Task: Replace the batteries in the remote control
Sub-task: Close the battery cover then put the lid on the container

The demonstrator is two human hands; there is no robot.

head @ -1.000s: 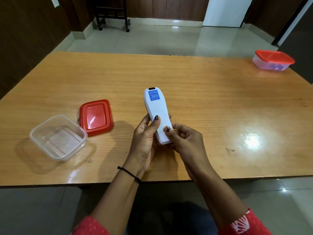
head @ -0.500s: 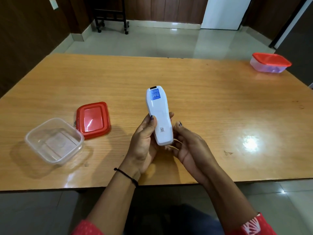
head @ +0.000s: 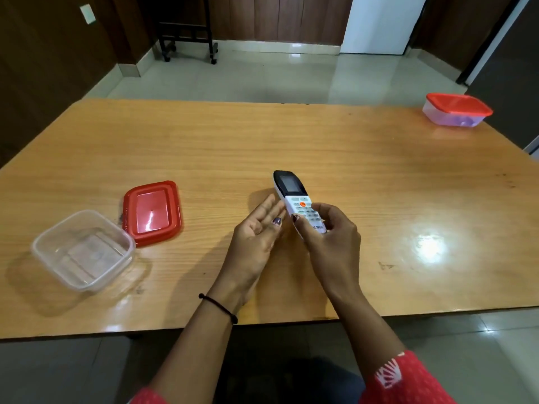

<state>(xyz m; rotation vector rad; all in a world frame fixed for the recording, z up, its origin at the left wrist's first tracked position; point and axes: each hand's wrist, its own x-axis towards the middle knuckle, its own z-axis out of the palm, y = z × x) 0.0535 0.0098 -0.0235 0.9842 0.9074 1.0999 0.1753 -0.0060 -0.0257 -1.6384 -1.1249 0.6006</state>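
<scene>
- Right hand (head: 326,231) pinches the remote control (head: 297,201) at frame centre; left hand (head: 256,228) spread, released beside it
- Remote now keypad-up, flipped from label-side; batteries probably done
- Empty clear container (head: 83,250), red lid (head: 151,212) left on counter (head: 291,141)

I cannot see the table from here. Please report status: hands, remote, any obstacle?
Right hand grips remote, buttons up. Left hand open beside it, empty. Nothing in the way; no batteries visible.

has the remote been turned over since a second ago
Yes. The remote control now shows its screen and buttons, held by the right hand, where its back label faced up before; the red lid lies unmoved.
</scene>
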